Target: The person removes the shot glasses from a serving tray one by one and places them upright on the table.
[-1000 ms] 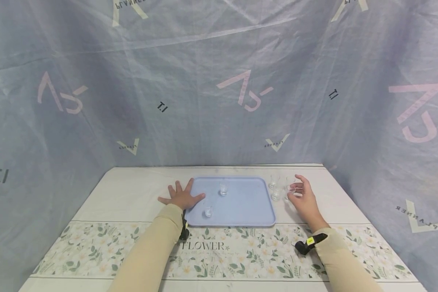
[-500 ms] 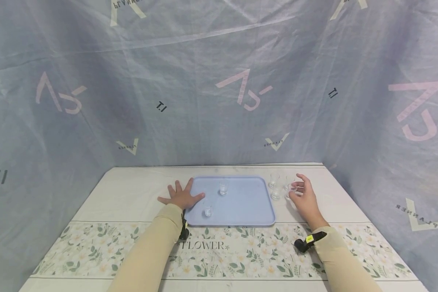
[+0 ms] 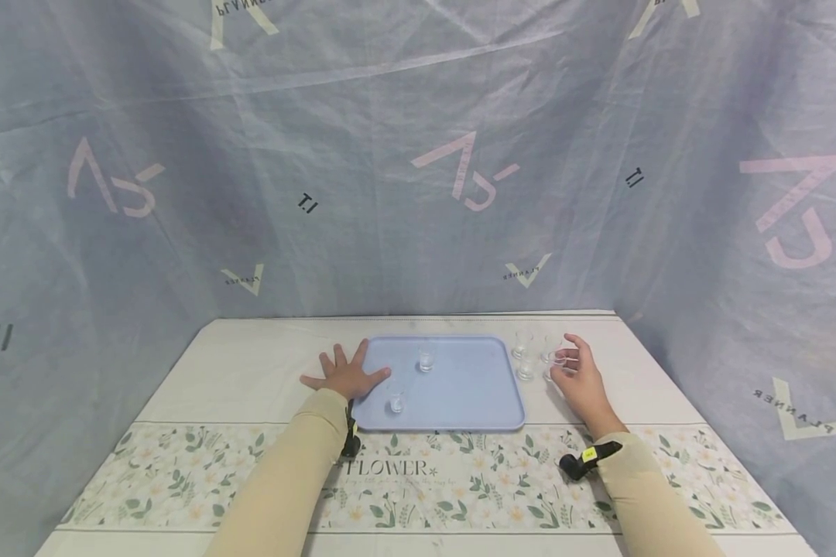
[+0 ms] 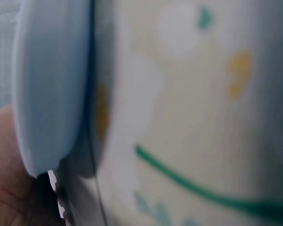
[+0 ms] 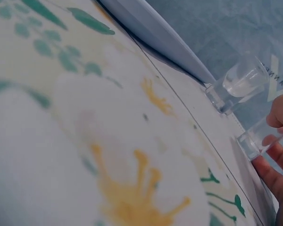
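My left hand [image 3: 346,377] lies with fingers spread over the left edge of a light blue tray [image 3: 467,396], thumb across the rim. Two small clear shot glasses stand on the tray, a farther glass [image 3: 426,362] and a nearer glass [image 3: 396,404]. Right of the tray, my right hand [image 3: 581,387] has thumb and fingers around a clear shot glass [image 5: 249,146], its base right at the tablecloth in the right wrist view. Close beside it stands another shot glass [image 5: 221,96]. In the left wrist view the tray's rim [image 4: 52,94] hides part of the left hand.
More clear glasses stand together by the tray's right side, including a back glass [image 3: 522,348] and one [image 3: 552,350] just beyond the right fingers. A white tablecloth [image 3: 251,363] with a floral band [image 3: 460,495] covers the table. Grey-blue curtains [image 3: 390,255] enclose it at the back and sides.
Little differs. My right fingers have stayed around the same shot glass with only a tiny shift, and the left hand has kept its place on the tray's edge.
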A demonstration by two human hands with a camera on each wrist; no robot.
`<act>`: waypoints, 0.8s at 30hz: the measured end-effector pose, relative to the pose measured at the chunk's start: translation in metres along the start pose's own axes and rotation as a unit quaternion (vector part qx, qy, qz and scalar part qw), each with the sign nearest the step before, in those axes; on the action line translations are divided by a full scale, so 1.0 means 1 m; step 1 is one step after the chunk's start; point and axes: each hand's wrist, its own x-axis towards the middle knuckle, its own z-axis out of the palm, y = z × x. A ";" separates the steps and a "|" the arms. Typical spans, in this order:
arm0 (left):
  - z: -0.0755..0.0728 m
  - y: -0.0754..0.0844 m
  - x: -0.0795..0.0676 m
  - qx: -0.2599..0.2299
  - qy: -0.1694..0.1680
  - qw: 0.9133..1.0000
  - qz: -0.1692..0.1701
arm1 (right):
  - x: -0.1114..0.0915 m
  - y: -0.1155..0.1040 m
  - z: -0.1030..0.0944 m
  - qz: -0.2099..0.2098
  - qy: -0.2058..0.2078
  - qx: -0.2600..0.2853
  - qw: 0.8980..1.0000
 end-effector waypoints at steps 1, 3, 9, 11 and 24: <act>0.000 0.000 0.000 0.002 0.000 1.000 -0.001 | 0.000 0.000 0.000 -0.001 -0.001 -0.001 1.000; 0.000 0.000 0.000 0.002 0.000 1.000 -0.001 | 0.000 0.001 0.000 -0.001 -0.003 -0.003 1.000; -0.003 0.003 -0.004 0.002 -0.007 1.000 -0.002 | -0.002 0.000 -0.001 0.014 -0.010 -0.007 1.000; -0.003 0.003 -0.004 0.002 -0.006 1.000 -0.001 | -0.003 -0.001 -0.001 0.020 -0.010 -0.012 1.000; -0.006 0.003 -0.005 -0.001 -0.003 1.000 0.003 | 0.000 -0.016 -0.004 -0.030 0.053 0.019 0.998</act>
